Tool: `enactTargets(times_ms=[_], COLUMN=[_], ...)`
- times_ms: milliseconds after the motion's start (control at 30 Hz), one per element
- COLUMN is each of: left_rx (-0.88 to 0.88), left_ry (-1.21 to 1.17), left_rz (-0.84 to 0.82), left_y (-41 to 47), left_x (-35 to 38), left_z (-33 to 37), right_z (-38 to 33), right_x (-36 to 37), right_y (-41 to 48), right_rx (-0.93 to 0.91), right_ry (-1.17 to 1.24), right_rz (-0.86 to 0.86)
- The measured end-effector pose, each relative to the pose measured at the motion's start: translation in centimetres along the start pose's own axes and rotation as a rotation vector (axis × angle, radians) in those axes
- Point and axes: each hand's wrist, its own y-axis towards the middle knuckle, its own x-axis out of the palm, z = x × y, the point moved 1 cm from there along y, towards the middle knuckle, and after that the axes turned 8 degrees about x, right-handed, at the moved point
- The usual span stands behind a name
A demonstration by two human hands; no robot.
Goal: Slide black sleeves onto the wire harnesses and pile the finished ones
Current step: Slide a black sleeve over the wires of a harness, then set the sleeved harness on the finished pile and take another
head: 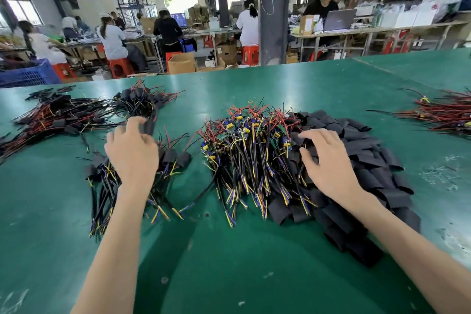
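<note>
As the sleeves (369, 145), right of the harness heap (249, 140), look light and limp, the right hand (328, 158), fingers spread empty on them, should pinch one edge; left of the heap, the left hand (132, 150) pinches a sleeved harness (149, 126).

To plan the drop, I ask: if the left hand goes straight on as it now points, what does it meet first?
Probably the far pile of sleeved harnesses, just beyond the blurred black sleeve at the fingers of the left hand. The gap is hard to judge.
</note>
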Motion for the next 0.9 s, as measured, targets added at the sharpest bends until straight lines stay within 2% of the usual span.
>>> enactTargets(times_ms=[100,167,267,367,467,533,633,700,767,833,900], left_rx=[-0.158,-0.211,-0.111,0.014,0.025,0.044,0.184,0.225,0.157,0.059,-0.023], left_ry=[0.130,0.146,0.133,0.105,0.169,0.202,0.170,0.022,-0.205,-0.261,-0.251], left_rz=[-0.102,-0.087,-0.043,-0.150,-0.211,-0.166,-0.078,-0.210,-0.395,-0.522,-0.562], left_y=[-0.7,-0.9,-1.0,-1.3,-1.7,-2.0,-2.4,-2.7,-3.1,-3.4,-3.4], left_x=[0.8,0.9,1.1,1.9,2.7,2.7,2.8,3.7,5.2,6.8,8.0], left_z=[-1.7,-2.1,-2.0,-1.8,-1.4,-0.7,1.2,3.2,5.0,6.1,6.7], right_z=[0.8,1.2,1.8,2.4,2.5,2.3,2.2,2.3,2.4,2.5,2.6], right_x=[0.2,0.2,0.1,0.1,0.1,0.2,0.2,0.1,0.0,-0.1,-0.1], right_y=[0.1,0.2,0.5,0.8,0.8,0.8,0.9,0.9,0.9,0.9,0.9], right_rx=[0.089,0.143,0.216,0.285,0.307,0.290,0.278,0.276,0.290,0.300,0.309], right_ry=[-0.070,-0.097,-0.100,-0.061,-0.028,-0.033,-0.063,-0.087,-0.105,-0.134,-0.163], right_rz=[-0.054,-0.075,-0.080,-0.070,-0.060,-0.059,-0.046,-0.051,-0.066,-0.087,-0.105])
